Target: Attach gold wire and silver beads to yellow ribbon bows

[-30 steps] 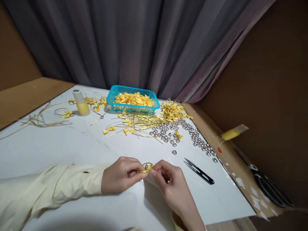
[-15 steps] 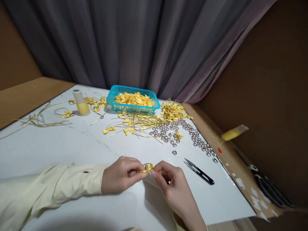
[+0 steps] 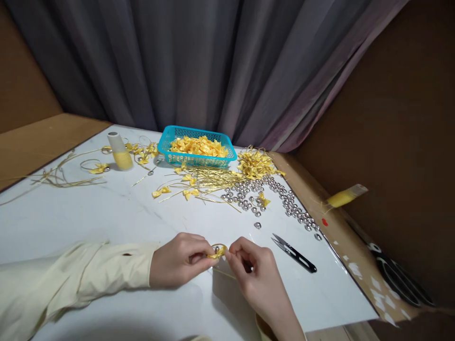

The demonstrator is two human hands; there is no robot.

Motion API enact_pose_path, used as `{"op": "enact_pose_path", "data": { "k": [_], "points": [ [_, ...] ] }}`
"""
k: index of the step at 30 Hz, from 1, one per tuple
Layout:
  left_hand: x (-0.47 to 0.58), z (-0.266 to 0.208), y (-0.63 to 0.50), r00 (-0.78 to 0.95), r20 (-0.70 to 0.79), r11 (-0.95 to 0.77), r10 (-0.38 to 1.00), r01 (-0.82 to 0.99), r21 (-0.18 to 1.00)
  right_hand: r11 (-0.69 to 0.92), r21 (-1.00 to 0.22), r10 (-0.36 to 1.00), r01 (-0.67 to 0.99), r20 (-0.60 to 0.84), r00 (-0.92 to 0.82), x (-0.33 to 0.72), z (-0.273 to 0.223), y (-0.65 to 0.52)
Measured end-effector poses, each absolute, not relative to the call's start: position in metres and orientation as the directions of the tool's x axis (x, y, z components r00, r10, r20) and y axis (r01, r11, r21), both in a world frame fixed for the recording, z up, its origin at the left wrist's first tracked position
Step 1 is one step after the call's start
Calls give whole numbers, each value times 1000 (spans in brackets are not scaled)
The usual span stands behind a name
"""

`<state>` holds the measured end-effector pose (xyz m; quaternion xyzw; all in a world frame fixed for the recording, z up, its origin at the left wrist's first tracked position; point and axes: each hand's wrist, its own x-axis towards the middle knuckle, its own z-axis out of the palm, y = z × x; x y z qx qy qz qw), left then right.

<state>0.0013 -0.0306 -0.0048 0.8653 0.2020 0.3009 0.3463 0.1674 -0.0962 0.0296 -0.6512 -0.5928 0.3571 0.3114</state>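
Head view: we see the yellow bow [image 3: 217,254] pinched between our left hand [image 3: 179,259] and right hand [image 3: 253,274], fingertips closed on either end, its long axis running left-right; a gold wire [image 3: 223,273] seems to trail beneath, low on the white table [image 3: 106,213]

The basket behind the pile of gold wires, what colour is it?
Turquoise blue basket, filled with yellow ribbon bows; the head view shows it.
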Motion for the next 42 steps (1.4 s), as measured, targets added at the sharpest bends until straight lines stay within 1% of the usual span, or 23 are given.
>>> {"op": "enact_pose_path", "data": {
  "k": [3, 10, 12, 14, 16, 19, 22, 25, 29, 34, 39, 42],
  "points": [
    [2, -5, -30, 731, 361, -657, 579, 157, 737, -77, -801, 995, 594, -103, -9, 169, 30, -99],
    [2, -5, -29, 724, 332, -626, 605, 175, 760, 22, -739, 969, 673, -149, -195, 172, 32, -109],
    [2, -5, -29, 732, 329, -630, 597, 174, 757, 43, -743, 963, 668, -148, -227, 171, 33, -110],
    [2, -5, -29, 742, 333, -644, 581, 170, 746, 50, -773, 961, 632, -134, -240, 168, 34, -108],
    [2, -6, -29, 759, 355, -678, 546, 152, 719, 30, -828, 968, 560, -115, -222, 165, 34, -105],
    [1, -7, -30, 772, 411, -739, 484, 109, 665, -59, -898, 984, 435, -126, -126, 161, 33, -98],
    [1, -8, -31, 775, 449, -773, 444, 78, 629, -127, -924, 988, 360, -150, -35, 161, 31, -94],
    [0, -8, -32, 796, 452, -791, 403, 54, 610, -164, -928, 985, 333, -172, 6, 163, 28, -92],
    [0, -9, -33, 795, 476, -805, 377, 27, 593, -176, -924, 984, 338, -179, 22, 166, 28, -91],
    [-1, -9, -33, 770, 513, -813, 380, 13, 583, -169, -900, 984, 401, -179, 15, 168, 32, -92],
    [0, -8, -33, 734, 540, -811, 413, 27, 584, -144, -870, 986, 472, -169, -10, 170, 34, -97],
    [0, -5, -33, 727, 525, -803, 441, 60, 592, -123, -857, 987, 501, -160, -31, 170, 34, -100]
  ]
}}
